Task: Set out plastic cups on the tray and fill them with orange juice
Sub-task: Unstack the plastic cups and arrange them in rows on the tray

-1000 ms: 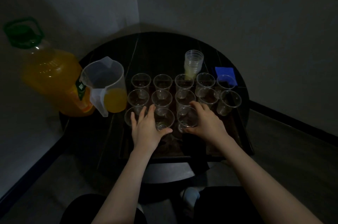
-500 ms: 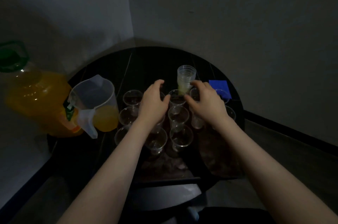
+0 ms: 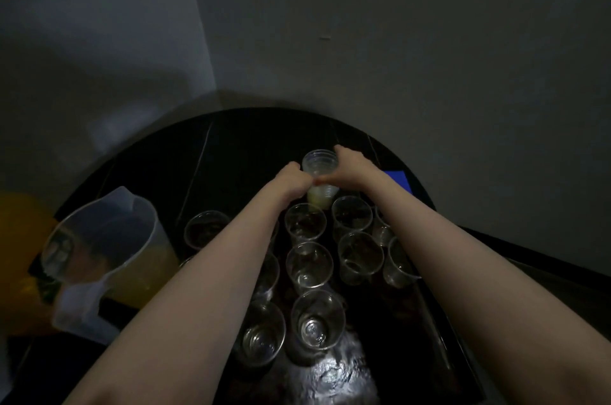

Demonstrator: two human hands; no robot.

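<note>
Your two hands meet at the stack of plastic cups [image 3: 320,162] standing just above the middle of the frame, at the far end of the tray [image 3: 429,322]; the bottom of the stack shows a pale yellow tint. Your left hand [image 3: 292,180] curls its fingers round the stack's left side, and your right hand [image 3: 350,170] wraps round its right side and rim, the fingertips of both meeting in front of it. Below the stack, single clear cups [image 3: 309,267] stand upright in rows on the dark tray, partly hidden by your forearms, and they look empty. At the lower left of the frame a clear pitcher [image 3: 105,249] holds some orange juice, and a large orange juice bottle [image 3: 23,239] sits just beside it at the left edge. A blue object [image 3: 398,180] lies on the round dark desk [image 3: 231,146] right of your right wrist.
</note>
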